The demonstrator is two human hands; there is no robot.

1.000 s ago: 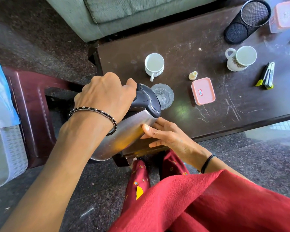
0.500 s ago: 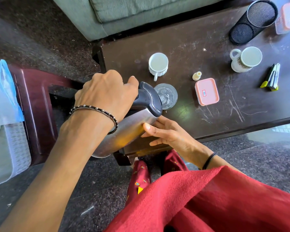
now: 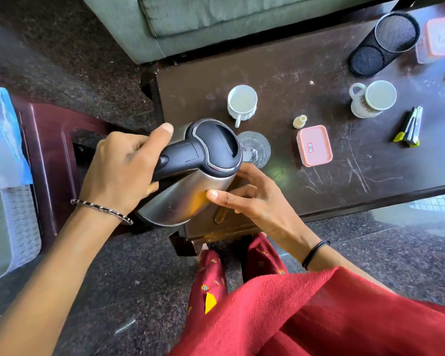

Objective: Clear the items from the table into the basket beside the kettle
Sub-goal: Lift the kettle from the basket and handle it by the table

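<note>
The left hand [image 3: 123,173] is closed around the black plastic handle of the steel electric kettle [image 3: 190,181], and the right hand [image 3: 249,199] presses its open fingers against the shiny body, probably to support the weight, because the kettle is tilted and hangs over the corner of the dark scratched wooden tabletop [image 3: 293,70]. The white woven plastic basket [image 3: 13,227] stands on the floor at the far left, well apart. On the tabletop wait a small white cup [image 3: 242,102], a clear drinking glass [image 3: 257,150] just beside the kettle lid, a pink lidded box [image 3: 314,145] and a white patterned mug [image 3: 373,98]. I judge nothing is cleared yet.
</note>
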